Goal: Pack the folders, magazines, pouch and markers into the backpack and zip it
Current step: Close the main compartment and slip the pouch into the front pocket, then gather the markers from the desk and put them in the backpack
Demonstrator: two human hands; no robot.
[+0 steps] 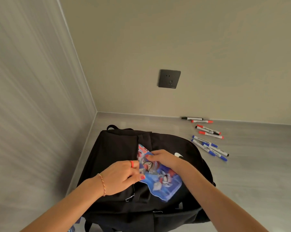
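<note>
Two bare forearms reach in from the bottom edge toward one black backpack point(118, 148) lying flat on the grey worktop point(258, 173) in the corner where two walls meet. One pouch point(159, 180), printed in blue with cartoon figures, sits partly inside the backpack's opening, its far end tucked under the black fabric and its near end lying out on top of the bag. The left hand point(123, 174), wearing an orange ring and a thin cord bracelet at the wrist, has its fingers curled round the left edge of the pouch at the opening's lip. The right hand point(163, 159) pinches the pouch's upper edge with fingertips and thumb, just beside the left hand. A white logo on the backpack shows just past the right hand, partly hidden by it.

Eight markers point(208, 139) lie loose on the worktop to the right of the backpack, well apart from both hands: three with blue caps nearest, three with red caps and two with black caps farther back toward the wall, though some overlap. One dark wall socket point(169, 79) is set in the far wall above them. Two metal zip pulls show on the near side of the backpack.
</note>
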